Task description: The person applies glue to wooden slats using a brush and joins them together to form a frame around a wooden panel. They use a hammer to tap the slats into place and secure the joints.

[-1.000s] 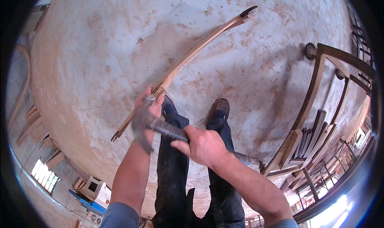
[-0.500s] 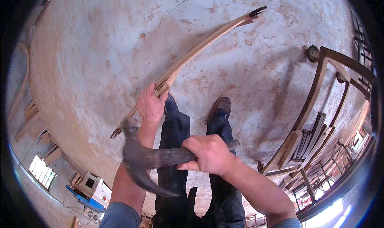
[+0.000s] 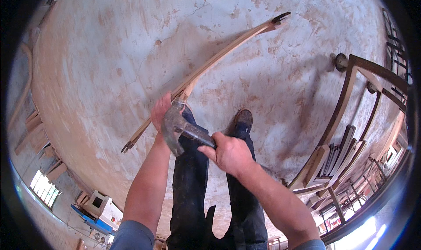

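My left hand [image 3: 160, 112] is wrapped round a long, narrow wooden frame piece [image 3: 223, 53], which lies slanted from lower left to upper right and has a dark tip [image 3: 280, 17] at its far end. A short wooden part [image 3: 187, 91] branches off it beside my fingers. In my right hand [image 3: 232, 153], fingers closed round the dark handle, is a claw hammer [image 3: 170, 122]. The hammer's striking face is at the joint by my left hand, and its head hides part of that hand. Whether the face touches the wood I cannot tell.
A wheeled wooden cart [image 3: 337, 114] holding several dark and pale strips [image 3: 337, 151] stands at the right. Both my shoes [image 3: 243, 118] are on the stained floor [image 3: 109, 74]. Wood offcuts [image 3: 33, 133] and a white-and-blue machine [image 3: 98, 210] are at the left edge.
The hammer has swung forward, away from me, bringing its head from over my left forearm to the joint by my left hand. My left hand has stayed on the wood.
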Tool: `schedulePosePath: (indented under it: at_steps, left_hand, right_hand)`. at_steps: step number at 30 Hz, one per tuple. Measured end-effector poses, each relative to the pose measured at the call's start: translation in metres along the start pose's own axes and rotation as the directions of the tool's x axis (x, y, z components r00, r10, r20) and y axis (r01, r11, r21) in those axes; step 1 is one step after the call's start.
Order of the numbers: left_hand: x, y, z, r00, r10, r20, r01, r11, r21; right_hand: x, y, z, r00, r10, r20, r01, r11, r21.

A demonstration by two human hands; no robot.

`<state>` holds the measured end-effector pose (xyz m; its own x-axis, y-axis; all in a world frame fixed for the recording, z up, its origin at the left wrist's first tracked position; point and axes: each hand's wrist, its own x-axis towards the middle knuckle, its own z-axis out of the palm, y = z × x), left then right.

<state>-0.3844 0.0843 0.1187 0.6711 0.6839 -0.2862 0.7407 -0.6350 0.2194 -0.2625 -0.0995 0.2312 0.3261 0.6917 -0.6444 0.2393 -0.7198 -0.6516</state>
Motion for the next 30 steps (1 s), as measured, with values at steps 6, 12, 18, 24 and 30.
schedulePosePath:
  at_steps: [6,12,18,24,30]
  left_hand:
    - [0.007,0.009,-0.005,0.983,-0.118,0.142,0.122,0.992,-0.019]
    - [0.003,0.007,-0.006,0.998,-0.046,0.032,0.049,0.994,-0.095]
    - [-0.003,-0.002,0.012,0.995,0.033,-0.093,-0.037,0.999,-0.032]
    - [0.004,0.011,-0.002,0.991,-0.090,0.097,0.092,0.996,-0.014]
    - [0.001,0.004,-0.001,0.999,-0.015,-0.042,0.011,0.997,-0.078]
  right_hand:
    - [-0.011,0.009,-0.003,0.892,-0.429,-0.141,0.449,0.878,0.169]
    - [-0.005,-0.004,0.001,0.999,-0.043,-0.026,0.044,0.999,0.027]
    - [0.011,0.016,0.008,1.000,0.028,-0.003,-0.028,1.000,-0.004]
    - [0.001,0.019,0.006,0.977,-0.198,-0.074,0.202,0.978,0.054]
    - [0.006,0.002,0.003,0.993,-0.107,-0.051,0.108,0.994,0.019]
